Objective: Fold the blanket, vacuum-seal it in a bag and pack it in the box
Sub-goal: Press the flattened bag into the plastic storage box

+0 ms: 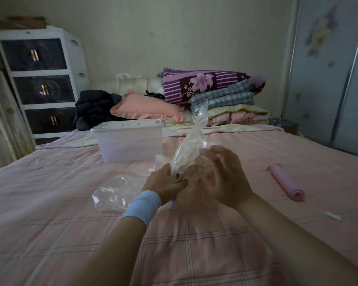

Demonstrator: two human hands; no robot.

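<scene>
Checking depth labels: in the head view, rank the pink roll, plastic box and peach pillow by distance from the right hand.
1. Pink roll, on the bed, right of the right hand.
2. Plastic box, ahead and left.
3. Peach pillow, behind the box.

Bedspread [50, 203] is showing pale pink with thin dark plaid lines. Box [130, 145] is looking translucent white. Bag [196, 129] is reading clear, and the blanket [186, 159] inside is showing cream. Wristband [142, 205] is showing light blue. Roll [285, 184] near the bed's right edge is showing pink. Along the head edge, pillow [147, 109] is showing peach, quilt [198, 83] purple stripes with a lilac flower, folded cover [221, 98] blue-grey checks.
</scene>
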